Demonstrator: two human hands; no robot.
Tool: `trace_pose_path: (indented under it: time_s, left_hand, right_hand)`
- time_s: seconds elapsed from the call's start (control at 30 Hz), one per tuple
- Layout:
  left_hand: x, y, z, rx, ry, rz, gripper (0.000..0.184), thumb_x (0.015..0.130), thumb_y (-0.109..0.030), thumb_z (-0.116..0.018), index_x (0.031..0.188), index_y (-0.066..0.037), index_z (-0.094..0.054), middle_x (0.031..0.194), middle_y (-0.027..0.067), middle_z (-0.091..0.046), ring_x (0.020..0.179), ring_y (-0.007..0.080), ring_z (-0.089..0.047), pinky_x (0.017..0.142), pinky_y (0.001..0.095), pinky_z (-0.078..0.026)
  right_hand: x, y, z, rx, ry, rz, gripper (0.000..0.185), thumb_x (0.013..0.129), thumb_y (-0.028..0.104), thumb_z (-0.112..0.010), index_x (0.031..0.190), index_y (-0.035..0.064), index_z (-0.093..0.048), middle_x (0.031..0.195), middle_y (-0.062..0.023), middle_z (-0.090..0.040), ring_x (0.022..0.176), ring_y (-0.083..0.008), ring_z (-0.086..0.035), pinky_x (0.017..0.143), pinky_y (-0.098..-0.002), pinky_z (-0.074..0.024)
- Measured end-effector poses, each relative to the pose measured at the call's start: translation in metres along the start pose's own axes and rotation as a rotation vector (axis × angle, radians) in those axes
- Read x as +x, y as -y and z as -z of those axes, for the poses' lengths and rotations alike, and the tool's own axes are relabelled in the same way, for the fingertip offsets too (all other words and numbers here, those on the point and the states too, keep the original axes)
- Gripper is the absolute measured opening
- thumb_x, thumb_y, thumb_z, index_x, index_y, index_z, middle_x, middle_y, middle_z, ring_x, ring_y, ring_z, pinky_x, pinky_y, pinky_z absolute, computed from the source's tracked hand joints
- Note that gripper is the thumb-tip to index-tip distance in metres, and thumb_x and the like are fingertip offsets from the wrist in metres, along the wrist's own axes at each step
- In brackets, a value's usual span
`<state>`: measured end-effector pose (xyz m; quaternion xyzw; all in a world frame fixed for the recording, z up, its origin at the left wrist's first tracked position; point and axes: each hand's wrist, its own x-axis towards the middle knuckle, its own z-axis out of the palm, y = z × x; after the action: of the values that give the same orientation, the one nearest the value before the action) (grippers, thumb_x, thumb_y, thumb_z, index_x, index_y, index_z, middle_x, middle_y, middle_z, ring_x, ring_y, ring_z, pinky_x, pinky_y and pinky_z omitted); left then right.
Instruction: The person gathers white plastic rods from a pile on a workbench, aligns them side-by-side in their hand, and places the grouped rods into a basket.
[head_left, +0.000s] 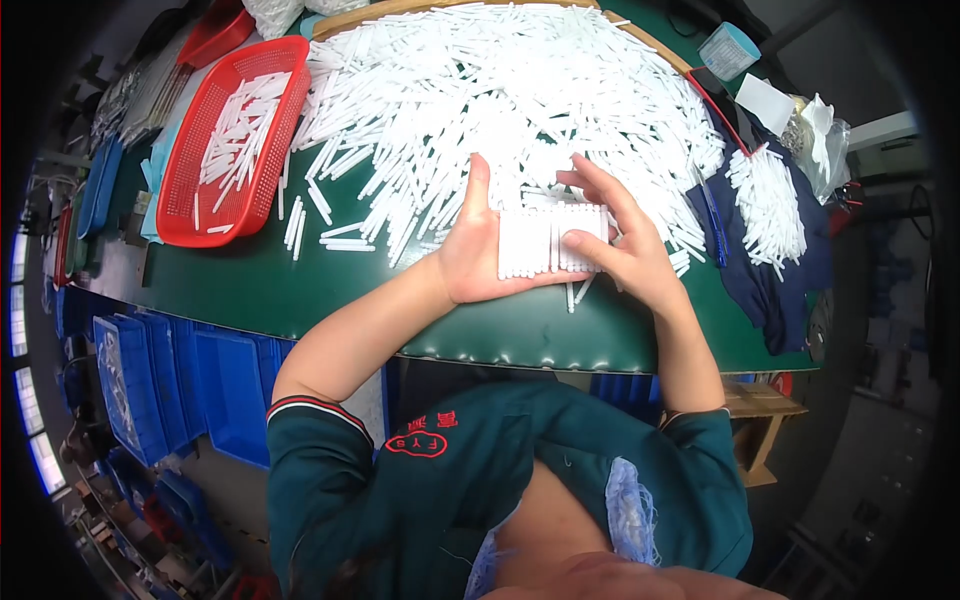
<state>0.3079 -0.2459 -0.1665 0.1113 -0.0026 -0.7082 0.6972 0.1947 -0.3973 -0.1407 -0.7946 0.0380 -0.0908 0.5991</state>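
Left hand (465, 265) is open with the palm up and the thumb standing apart, and on it lies a flat row of white sticks (525, 242), over the near part of the bench (480, 335). Right hand (638, 255) puts its thumb on top of the row, at the right part, with some fingers spread beyond it; whether others close underneath, I cannot tell. One narrow dark line shows between the sticks, so I judge that the row could split or roll off if the palm tilts or the thumb presses unevenly. Loose sticks (573, 297) lie just nearer than the hands. On the far side spreads a large pile (500, 100) of similar sticks, where fallen ones could get mixed. A red basket (284, 140) with more sticks stands at left; at right, a dark cloth (748, 280) carries another heap (765, 215).
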Motion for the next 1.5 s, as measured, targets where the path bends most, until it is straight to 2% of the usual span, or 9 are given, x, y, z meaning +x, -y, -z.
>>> trace_pose_path:
  time_s: [0.13, 0.37, 0.7, 0.9, 0.97, 1.17, 1.27, 1.37, 1.5]
  left_hand:
    - [-0.001, -0.002, 0.001, 0.020, 0.001, -0.044, 0.106, 0.069, -0.086, -0.018, 0.143, -0.011, -0.022, 0.142, 0.0148, -0.033, 0.131, 0.0345, -0.033, 0.106, 0.0546, -0.023]
    - [-0.002, -0.007, -0.002, 0.031, 0.044, -0.072, 0.105, 0.070, -0.085, -0.016, 0.144, -0.011, -0.020, 0.144, 0.0168, -0.029, 0.132, 0.0369, -0.030, 0.106, 0.0546, -0.024]
    - [0.000, -0.005, 0.002, 0.037, 0.051, -0.068, 0.102, 0.071, -0.084, -0.016, 0.144, -0.012, -0.019, 0.144, 0.0142, -0.029, 0.132, 0.0355, -0.030, 0.105, 0.0542, -0.025]
    - [-0.001, -0.005, 0.004, 0.056, 0.011, -0.080, 0.100, 0.072, -0.084, -0.018, 0.144, -0.014, -0.021, 0.144, 0.0110, -0.032, 0.132, 0.0298, -0.033, 0.104, 0.0501, -0.029]
    - [0.002, -0.005, 0.009, -0.086, 0.206, -0.042, 0.100, 0.071, -0.085, -0.017, 0.143, -0.015, -0.023, 0.143, 0.0088, -0.034, 0.130, 0.0280, -0.035, 0.104, 0.0465, -0.031]
    - [0.000, -0.003, 0.008, 0.125, -0.028, -0.018, 0.104, 0.069, -0.087, -0.016, 0.142, -0.014, -0.027, 0.139, 0.0083, -0.040, 0.126, 0.0273, -0.042, 0.098, 0.0430, -0.039]
    - [0.002, -0.004, 0.013, -0.027, 0.086, -0.005, 0.104, 0.069, -0.087, -0.017, 0.142, -0.014, -0.028, 0.137, 0.0085, -0.042, 0.125, 0.0267, -0.043, 0.095, 0.0428, -0.041]
    - [0.001, -0.003, 0.006, 0.106, -0.025, -0.011, 0.104, 0.069, -0.087, -0.016, 0.142, -0.014, -0.027, 0.139, 0.0091, -0.040, 0.125, 0.0269, -0.042, 0.097, 0.0434, -0.040]
    - [0.003, -0.001, 0.004, -0.017, 0.043, -0.055, 0.104, 0.069, -0.087, -0.017, 0.143, -0.013, -0.024, 0.141, 0.0116, -0.036, 0.126, 0.0314, -0.040, 0.100, 0.0455, -0.037]
  right_hand:
    - [0.002, -0.006, 0.019, -0.006, -0.087, 0.070, 0.072, 0.075, 0.017, -0.072, 0.136, 0.0041, -0.037, 0.129, -0.0132, -0.050, 0.121, -0.0231, -0.045, 0.103, -0.0344, -0.0314]
    - [0.000, 0.007, 0.032, -0.629, 0.183, 0.240, 0.083, 0.061, 0.032, -0.079, 0.131, 0.0068, -0.043, 0.138, -0.0156, -0.037, 0.132, -0.0353, -0.028, 0.106, -0.0420, -0.0269]
    - [0.002, 0.006, 0.024, -0.576, 0.154, 0.225, 0.073, 0.063, 0.035, -0.079, 0.123, 0.0070, -0.049, 0.134, -0.0159, -0.041, 0.129, -0.0355, -0.033, 0.103, -0.0428, -0.0312]
    - [0.003, 0.010, 0.011, -0.705, 0.085, 0.352, 0.066, 0.064, 0.030, -0.075, 0.122, 0.0079, -0.050, 0.134, -0.0151, -0.042, 0.127, -0.0337, -0.036, 0.104, -0.0457, -0.0289]
    - [0.003, 0.010, 0.010, -0.775, 0.097, 0.362, 0.063, 0.065, 0.026, -0.073, 0.121, 0.0075, -0.051, 0.133, -0.0149, -0.042, 0.127, -0.0334, -0.037, 0.104, -0.0472, -0.0282]
    - [0.003, 0.010, 0.010, -0.746, 0.090, 0.382, 0.060, 0.064, 0.026, -0.073, 0.117, 0.0066, -0.052, 0.132, -0.0145, -0.043, 0.126, -0.0330, -0.038, 0.105, -0.0473, -0.0278]
    - [0.003, 0.009, 0.007, -0.750, 0.072, 0.361, 0.060, 0.063, 0.026, -0.074, 0.116, 0.0067, -0.052, 0.131, -0.0145, -0.044, 0.126, -0.0332, -0.038, 0.105, -0.0471, -0.0277]
    - [0.003, 0.010, 0.008, -0.771, 0.092, 0.370, 0.062, 0.063, 0.026, -0.074, 0.117, 0.0066, -0.052, 0.131, -0.0147, -0.045, 0.125, -0.0335, -0.039, 0.104, -0.0474, -0.0281]
    - [0.003, 0.010, 0.010, -0.743, 0.078, 0.400, 0.062, 0.063, 0.026, -0.074, 0.118, 0.0072, -0.052, 0.131, -0.0145, -0.045, 0.124, -0.0337, -0.040, 0.104, -0.0480, -0.0288]
